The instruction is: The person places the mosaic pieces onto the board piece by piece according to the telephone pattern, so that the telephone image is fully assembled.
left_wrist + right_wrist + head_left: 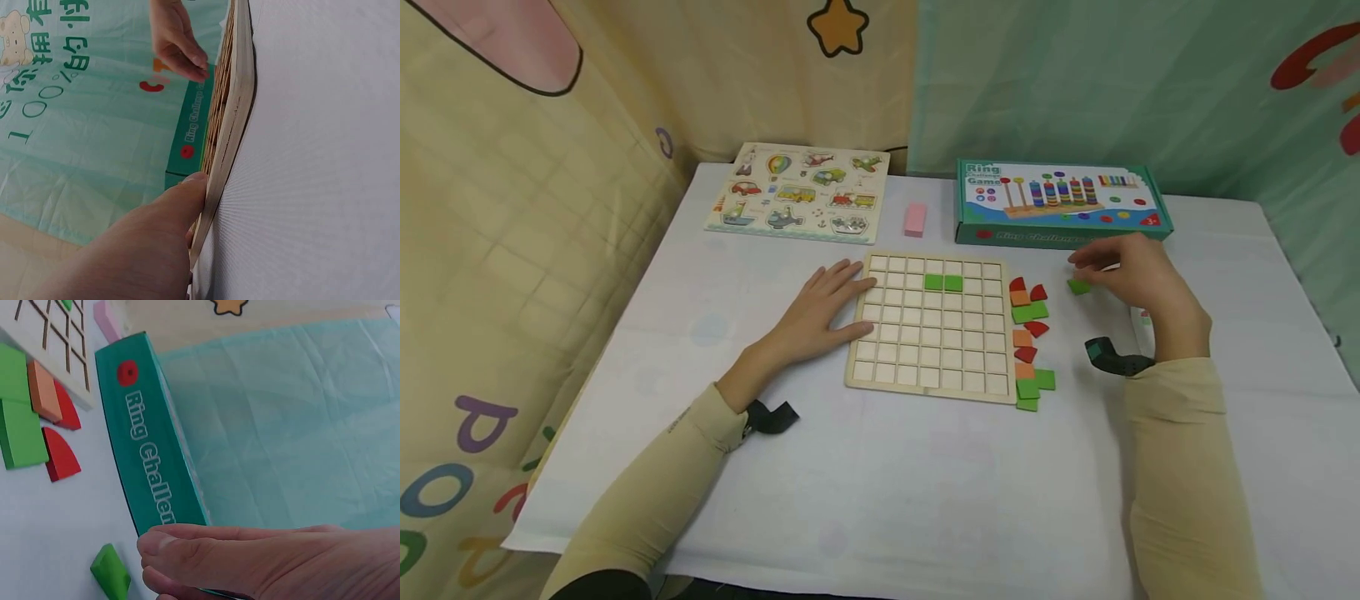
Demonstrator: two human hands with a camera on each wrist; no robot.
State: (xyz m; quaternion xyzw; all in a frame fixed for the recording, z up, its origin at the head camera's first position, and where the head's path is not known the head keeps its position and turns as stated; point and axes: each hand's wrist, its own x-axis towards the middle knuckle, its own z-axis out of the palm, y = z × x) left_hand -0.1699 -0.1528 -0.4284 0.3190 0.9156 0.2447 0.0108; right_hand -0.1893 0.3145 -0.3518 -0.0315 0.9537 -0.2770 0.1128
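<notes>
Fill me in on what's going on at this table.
A person is working at a grid board. Their left hand rests on its left edge, while their right hand is just above a loose green piece, not gripping it as far as the views show. Two green squares sit side by side in the grid. More red, orange and green pieces lie along the board's right side.

Just past the right hand (1131, 271), the flat green cardboard box (1063, 206) says "Ring Challenge Game" on top and "Ring Challenge" on its side. Farther past that hand, the pale green cloth curtain (94, 169) says "100%" in green, by green Chinese writing with "拥有".
</notes>
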